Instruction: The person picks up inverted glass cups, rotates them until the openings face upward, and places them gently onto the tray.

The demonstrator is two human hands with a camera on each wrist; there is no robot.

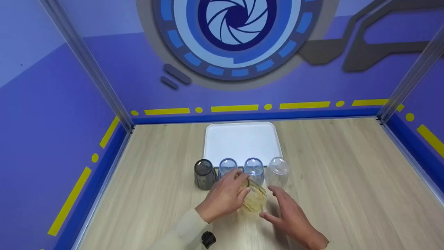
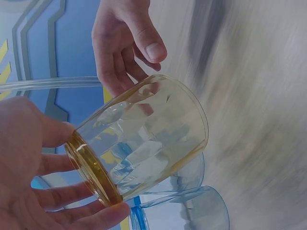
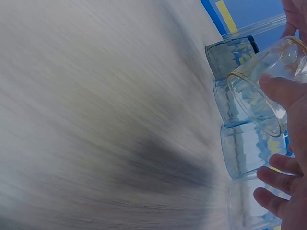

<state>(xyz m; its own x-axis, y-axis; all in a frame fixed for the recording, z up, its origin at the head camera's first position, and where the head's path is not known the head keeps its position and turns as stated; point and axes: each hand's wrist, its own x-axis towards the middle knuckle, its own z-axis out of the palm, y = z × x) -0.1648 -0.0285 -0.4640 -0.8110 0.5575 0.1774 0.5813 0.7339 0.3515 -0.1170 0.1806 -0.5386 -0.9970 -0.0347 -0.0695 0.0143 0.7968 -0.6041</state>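
Observation:
A yellow-tinted clear glass [image 1: 255, 200] is held tilted above the table, in front of a row of glasses. My left hand [image 1: 226, 195] grips it round its thick base, fingertips and thumb on the amber rim of that base in the left wrist view. To the right of the glass, my right hand [image 1: 290, 212] has its thumb and fingers spread apart; whether it touches the glass I cannot tell. Behind stand a dark grey glass [image 1: 205, 177], a blue glass [image 1: 228, 165] partly hidden by my left hand, another blue glass [image 1: 253, 167] and a colourless glass [image 1: 278, 173], all upside down.
A white tray [image 1: 242, 142] lies behind the row of glasses on the wooden table [image 1: 333, 166]. Blue-purple panels [image 1: 121, 76] with metal posts enclose the back and both sides. A black object [image 1: 208, 239] sits at my left wrist.

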